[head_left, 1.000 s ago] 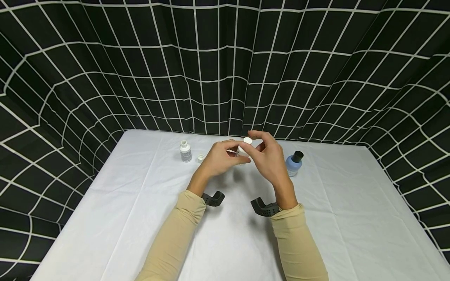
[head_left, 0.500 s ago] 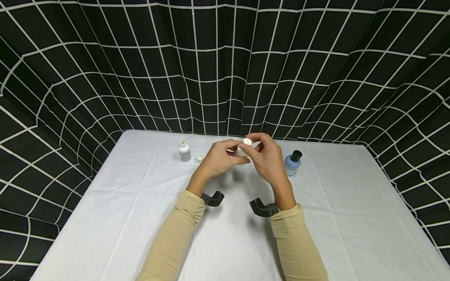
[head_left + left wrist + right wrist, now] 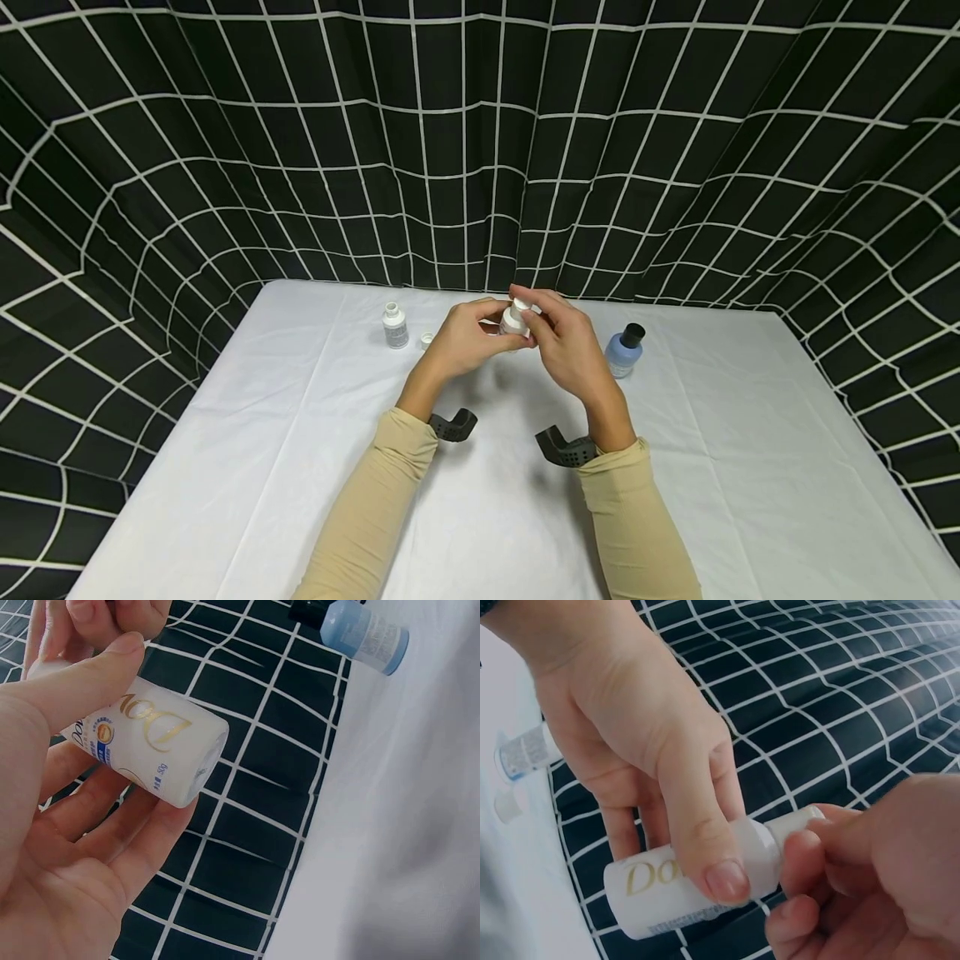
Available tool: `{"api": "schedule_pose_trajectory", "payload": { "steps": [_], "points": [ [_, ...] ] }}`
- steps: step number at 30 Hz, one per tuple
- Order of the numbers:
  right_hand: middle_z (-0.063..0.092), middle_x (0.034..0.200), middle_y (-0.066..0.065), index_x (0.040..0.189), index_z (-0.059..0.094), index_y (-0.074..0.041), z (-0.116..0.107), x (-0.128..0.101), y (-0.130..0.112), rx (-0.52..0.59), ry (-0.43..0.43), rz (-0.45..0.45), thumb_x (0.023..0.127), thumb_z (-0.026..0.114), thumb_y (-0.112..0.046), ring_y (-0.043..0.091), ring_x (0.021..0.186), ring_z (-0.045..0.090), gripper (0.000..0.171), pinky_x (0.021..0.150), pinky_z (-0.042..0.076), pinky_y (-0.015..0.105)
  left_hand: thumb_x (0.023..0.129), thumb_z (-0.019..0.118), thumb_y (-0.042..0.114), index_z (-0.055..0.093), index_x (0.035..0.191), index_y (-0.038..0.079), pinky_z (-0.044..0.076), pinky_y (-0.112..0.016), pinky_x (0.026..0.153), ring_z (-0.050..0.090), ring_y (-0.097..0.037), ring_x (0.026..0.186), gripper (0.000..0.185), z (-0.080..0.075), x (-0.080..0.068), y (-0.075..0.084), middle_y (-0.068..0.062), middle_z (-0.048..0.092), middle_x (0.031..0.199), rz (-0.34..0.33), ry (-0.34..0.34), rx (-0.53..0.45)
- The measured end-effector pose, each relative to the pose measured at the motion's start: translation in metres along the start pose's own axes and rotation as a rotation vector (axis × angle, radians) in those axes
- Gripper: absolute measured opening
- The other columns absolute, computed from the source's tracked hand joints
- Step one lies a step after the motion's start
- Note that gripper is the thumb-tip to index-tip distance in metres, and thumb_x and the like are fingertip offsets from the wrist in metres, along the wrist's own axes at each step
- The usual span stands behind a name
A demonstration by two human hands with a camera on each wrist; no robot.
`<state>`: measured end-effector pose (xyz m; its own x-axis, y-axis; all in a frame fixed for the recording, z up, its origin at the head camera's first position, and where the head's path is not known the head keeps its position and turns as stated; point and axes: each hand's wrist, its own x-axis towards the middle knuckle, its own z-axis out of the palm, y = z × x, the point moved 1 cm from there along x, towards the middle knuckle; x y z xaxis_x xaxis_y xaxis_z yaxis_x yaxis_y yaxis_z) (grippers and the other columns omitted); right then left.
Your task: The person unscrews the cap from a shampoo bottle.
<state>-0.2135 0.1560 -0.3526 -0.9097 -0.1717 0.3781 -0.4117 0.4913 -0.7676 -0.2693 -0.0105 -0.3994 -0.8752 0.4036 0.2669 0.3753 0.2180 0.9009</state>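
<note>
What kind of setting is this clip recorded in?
Probably a staged recording booth, not a home: a black curtain with a white grid wraps round a table under a plain white cloth, where only a few small bottles stand, and dark camera mounts sit on both wrists.

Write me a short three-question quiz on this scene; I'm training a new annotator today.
1. True or false: the left hand holds the white bottle.
2. What do the right hand fingers pinch? A) the bottle's cap B) the blue bottle C) the tablecloth
3. What stands beside the loose small cap on the table?

Key: 1 true; 2 A; 3 a small white uncapped bottle.
</note>
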Motion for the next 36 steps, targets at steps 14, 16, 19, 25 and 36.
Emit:
{"api": "schedule_pose_trajectory", "payload": {
  "steps": [14,16,19,25,36],
  "points": [
    [0.060,0.113,0.007,0.123,0.065,-0.010,0.0026,0.0020,0.0026,-0.045,0.147,0.121,0.087,0.082,-0.029,0.021,0.071,0.057,0.044,0.057,0.045,0.022,0.082,0.087,0.027,0.076,0.117,0.019,0.060,-0.031,0.095,0.069,-0.011,0.108,0.037,0.0021,0.0000,0.0012,0.003,0.075,0.119,0.002,-0.003,-0.035],
    [0.061,0.108,0.007,0.117,0.066,-0.009,0.0034,0.0021,0.0032,-0.057,0.161,0.126,0.087,0.083,-0.029,0.021,0.072,0.056,0.040,0.058,0.045,0.022,0.081,0.087,0.026,0.076,0.117,0.019,0.060,-0.028,0.093,0.070,-0.011,0.108,0.038,0.0024,-0.0003,0.0023,0.003,0.075,0.119,0.008,0.001,-0.036],
    [0.062,0.104,0.009,0.112,0.068,-0.008,0.0035,0.0020,0.0031,-0.076,0.173,0.112,0.088,0.082,-0.027,0.019,0.072,0.054,0.034,0.057,0.043,0.023,0.081,0.087,0.026,0.076,0.117,0.020,0.060,-0.025,0.092,0.070,-0.010,0.107,0.038,0.0028,-0.0001,0.0028,0.003,0.075,0.119,0.016,0.002,-0.028],
    [0.060,0.098,0.011,0.122,0.071,-0.009,0.0024,0.0008,0.0020,-0.099,0.142,0.069,0.092,0.077,-0.022,0.014,0.070,0.050,0.033,0.057,0.041,0.022,0.080,0.087,0.027,0.076,0.116,0.021,0.060,-0.025,0.091,0.070,-0.010,0.104,0.038,0.0030,0.0004,0.0023,0.004,0.076,0.116,0.007,-0.002,-0.013],
    [0.067,0.116,0.007,0.141,0.061,-0.015,0.0004,0.0004,0.0000,-0.062,0.080,0.089,0.096,0.073,-0.026,0.018,0.068,0.054,0.048,0.055,0.043,0.023,0.082,0.087,0.026,0.075,0.120,0.018,0.061,-0.031,0.093,0.072,-0.014,0.103,0.041,-0.0017,-0.0004,-0.0011,0.001,0.075,0.118,-0.001,0.011,-0.056]
  ]
}}
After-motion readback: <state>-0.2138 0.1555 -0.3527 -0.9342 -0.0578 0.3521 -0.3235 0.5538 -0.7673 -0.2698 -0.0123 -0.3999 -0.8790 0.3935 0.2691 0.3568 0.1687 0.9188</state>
